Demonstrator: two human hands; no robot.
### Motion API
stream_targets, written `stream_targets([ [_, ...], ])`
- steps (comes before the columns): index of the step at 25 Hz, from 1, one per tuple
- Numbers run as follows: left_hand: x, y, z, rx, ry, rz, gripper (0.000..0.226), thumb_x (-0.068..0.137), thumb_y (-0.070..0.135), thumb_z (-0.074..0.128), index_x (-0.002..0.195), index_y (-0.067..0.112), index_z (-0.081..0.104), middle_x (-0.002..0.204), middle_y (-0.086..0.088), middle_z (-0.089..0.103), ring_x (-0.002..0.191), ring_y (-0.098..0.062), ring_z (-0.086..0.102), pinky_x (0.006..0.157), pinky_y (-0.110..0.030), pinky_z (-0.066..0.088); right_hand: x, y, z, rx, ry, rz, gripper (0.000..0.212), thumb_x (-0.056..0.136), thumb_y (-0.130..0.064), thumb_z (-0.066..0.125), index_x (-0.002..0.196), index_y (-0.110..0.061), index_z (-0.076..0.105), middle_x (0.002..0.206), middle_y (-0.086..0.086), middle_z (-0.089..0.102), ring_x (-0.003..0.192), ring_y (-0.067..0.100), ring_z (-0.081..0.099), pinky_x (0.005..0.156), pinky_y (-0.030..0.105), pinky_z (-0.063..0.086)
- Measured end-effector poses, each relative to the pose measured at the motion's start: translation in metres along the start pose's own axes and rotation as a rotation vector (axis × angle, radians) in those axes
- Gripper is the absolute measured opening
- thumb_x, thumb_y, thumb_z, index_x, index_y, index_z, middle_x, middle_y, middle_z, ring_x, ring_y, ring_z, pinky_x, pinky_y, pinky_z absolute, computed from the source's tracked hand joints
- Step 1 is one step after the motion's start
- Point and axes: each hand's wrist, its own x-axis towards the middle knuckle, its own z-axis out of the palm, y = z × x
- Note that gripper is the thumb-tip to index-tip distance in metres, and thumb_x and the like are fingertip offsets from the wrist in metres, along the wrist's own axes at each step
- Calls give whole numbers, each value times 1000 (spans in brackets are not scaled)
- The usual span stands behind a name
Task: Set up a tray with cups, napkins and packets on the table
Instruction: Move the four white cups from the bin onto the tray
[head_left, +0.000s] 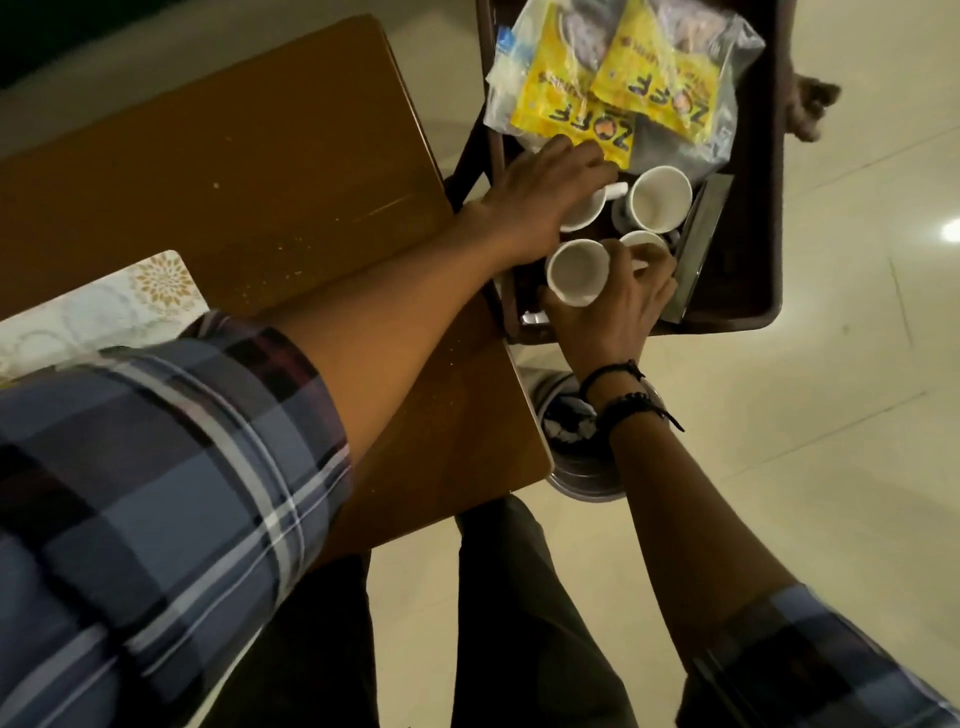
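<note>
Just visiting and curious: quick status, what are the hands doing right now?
Left hand on a far white cup. Right hand grips the near cup. Both in the dark tray, beside the table. Yellow packets crowd the far end.

— Where does the camera sit?
— On the person's head. It looks forward and steeply down.
— What fills the view?
— Both arms, close up, reaching to a tray past the table edge. The floor lies far below.
— Any second view?
— No, only this one.
</note>
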Motion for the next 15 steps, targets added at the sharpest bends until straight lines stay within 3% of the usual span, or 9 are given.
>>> stream_targets([
  [6,-91,-4,-12,-326,413,-216,61,81,8,69,138,14,49,141,-7,49,127,-27,45,102,-28,38,-37,-16,-21,164,33,-9,65,64,-37,84,119,-11,58,135,15,40,127,30,40,97,30,39],
  [11,-193,-30,0,-428,482,-446,70,73,18,81,135,15,49,136,-8,50,125,-26,49,96,-33,47,-86,-53,-18,162,-80,-103,68,68,-41,81,124,-14,53,126,5,56,115,22,53,91,38,50],
  [15,-275,-56,21,-431,517,-634,70,67,30,84,128,17,52,130,-7,53,117,-25,52,82,-33,49,-137,-97,10,178,-200,-209,68,70,-40,80,126,-15,51,124,2,59,107,14,55,77,14,38],
])
